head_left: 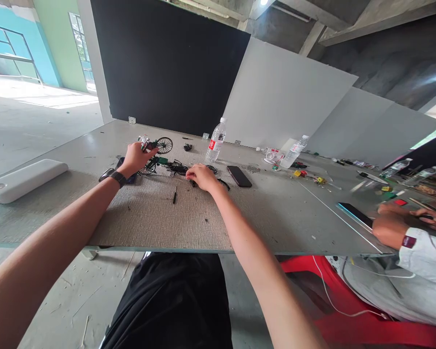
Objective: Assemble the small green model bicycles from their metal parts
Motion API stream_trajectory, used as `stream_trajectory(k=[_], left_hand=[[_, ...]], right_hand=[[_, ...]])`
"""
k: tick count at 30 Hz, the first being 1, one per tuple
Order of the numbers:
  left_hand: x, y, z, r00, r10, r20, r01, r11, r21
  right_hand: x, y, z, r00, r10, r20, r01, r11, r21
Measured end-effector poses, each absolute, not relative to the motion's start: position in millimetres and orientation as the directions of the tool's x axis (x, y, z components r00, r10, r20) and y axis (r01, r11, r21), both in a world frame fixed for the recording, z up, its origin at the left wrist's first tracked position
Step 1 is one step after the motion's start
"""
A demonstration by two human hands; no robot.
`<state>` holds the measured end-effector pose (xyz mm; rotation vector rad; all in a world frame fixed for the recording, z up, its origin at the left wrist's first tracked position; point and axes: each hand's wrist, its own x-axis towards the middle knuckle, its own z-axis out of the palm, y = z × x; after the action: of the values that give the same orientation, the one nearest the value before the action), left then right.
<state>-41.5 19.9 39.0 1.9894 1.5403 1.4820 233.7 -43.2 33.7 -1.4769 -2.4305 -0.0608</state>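
A small model bicycle (156,154) with black spoked wheels and green parts stands on the grey table (276,213). My left hand (135,158), with a black watch on the wrist, is closed around the bicycle's frame. Just right of it, my right hand (202,176) rests palm down on a cluster of small black parts (179,168), fingers curled over them; whether it grips one I cannot tell. A black screwdriver-like tool (175,195) lies loose on the table in front of my hands.
A black phone (239,176) lies right of my right hand. Two water bottles (215,140) (294,151) stand behind it. A white flat device (23,179) is at far left. A co-worker's hands (403,220) and another phone (355,214) are at right, among small coloured pieces (388,191).
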Motion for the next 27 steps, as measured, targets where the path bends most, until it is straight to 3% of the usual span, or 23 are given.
stream_trajectory(k=[13,19,27], left_hand=[[-39.5,14.7,43.1,-0.061,0.83,0.555,0.6,-0.414,0.685],[-40.7,18.7,41.3,-0.045,0.826,0.562,0.621,-0.418,0.664],[-40.9,19.8,39.6,-0.044,0.822,0.568,0.599,-0.433,0.674]], right_hand=[[238.3,-37.7,35.0,-0.339,0.843,0.418,0.82,0.482,-0.307],[227.3,-38.2,28.8,-0.342,0.861,0.377,0.774,0.485,-0.406],[217.1,-39.9,22.6,-0.381,0.868,0.317,0.778,0.487,-0.398]])
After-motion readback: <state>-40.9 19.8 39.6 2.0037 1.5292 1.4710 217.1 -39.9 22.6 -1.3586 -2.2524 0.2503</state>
